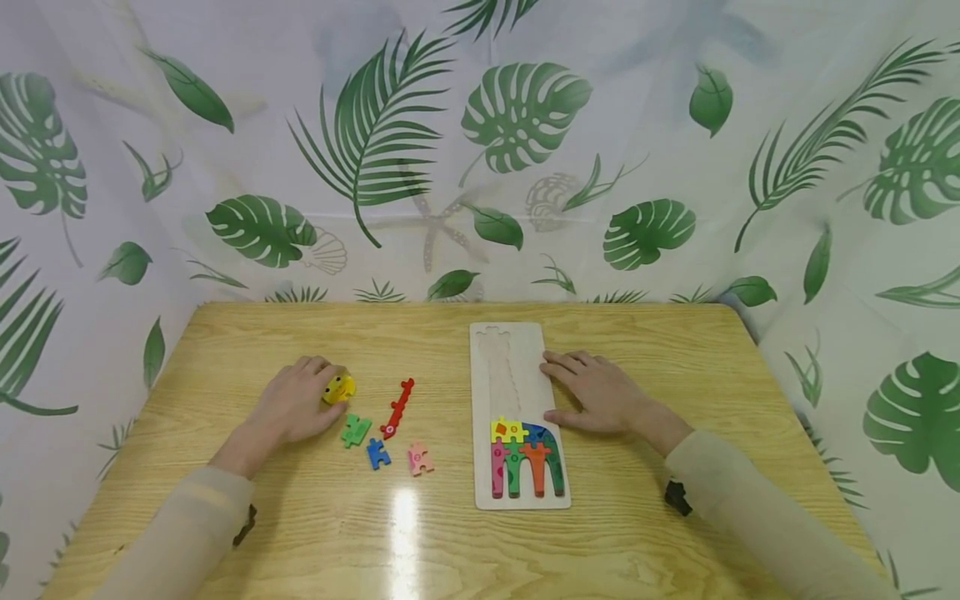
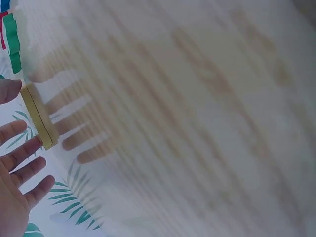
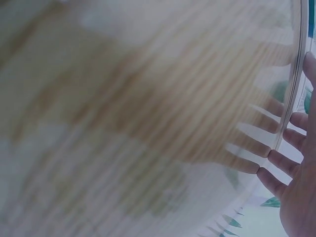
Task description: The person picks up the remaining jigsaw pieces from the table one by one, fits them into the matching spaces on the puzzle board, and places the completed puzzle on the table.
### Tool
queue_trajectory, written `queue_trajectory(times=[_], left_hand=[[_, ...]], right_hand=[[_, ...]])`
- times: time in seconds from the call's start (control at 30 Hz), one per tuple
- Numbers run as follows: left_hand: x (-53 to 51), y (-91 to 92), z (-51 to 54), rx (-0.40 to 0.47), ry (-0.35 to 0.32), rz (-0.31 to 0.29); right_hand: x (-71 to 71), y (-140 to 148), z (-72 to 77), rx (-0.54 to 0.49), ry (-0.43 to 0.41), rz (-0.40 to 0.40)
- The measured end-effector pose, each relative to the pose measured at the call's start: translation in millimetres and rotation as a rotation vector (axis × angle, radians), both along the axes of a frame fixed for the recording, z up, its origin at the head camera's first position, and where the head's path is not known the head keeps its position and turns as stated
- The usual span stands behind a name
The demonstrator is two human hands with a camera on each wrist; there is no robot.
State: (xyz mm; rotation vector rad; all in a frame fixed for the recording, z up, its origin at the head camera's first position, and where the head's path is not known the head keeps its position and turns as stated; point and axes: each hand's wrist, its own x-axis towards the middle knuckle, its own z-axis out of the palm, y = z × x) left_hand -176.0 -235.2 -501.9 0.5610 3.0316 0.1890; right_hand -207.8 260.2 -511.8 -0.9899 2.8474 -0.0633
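My left hand [image 1: 294, 400] is at a yellow puzzle piece [image 1: 340, 388] with an animal face, thumb at one end and a fingertip at the other. In the left wrist view the yellow piece [image 2: 39, 117] stays between thumb and finger, low on the table. Nearby lie a green puzzle piece [image 1: 356, 430], a blue puzzle piece [image 1: 378, 454], a pink puzzle piece [image 1: 420, 459] and a long red puzzle piece [image 1: 398, 408]. My right hand [image 1: 600, 392] rests with extended fingers against the right edge of the pale puzzle board [image 1: 531, 358]. Colourful pieces [image 1: 525, 458] fill the board's lower part; its long neck-shaped recess shows bare.
The wooden table [image 1: 637, 533] runs back to a leaf-print cloth [image 1: 450, 167], which also rises on both sides. A bright reflection lies near the table's front.
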Motion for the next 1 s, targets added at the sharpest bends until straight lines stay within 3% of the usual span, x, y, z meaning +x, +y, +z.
queue_trajectory(times=[0.47, 1.0], left_hand=[[9.6, -7.3, -1.4, -0.049, 0.058, 0.099], [16.5, -6.6, -2.8, -0.046, 0.047, 0.133]], right_hand=[[0.5, 0, 1.2, -0.005, 0.0, -0.001], [-2.2, 0, -0.5, 0.012, -0.032, -0.017]])
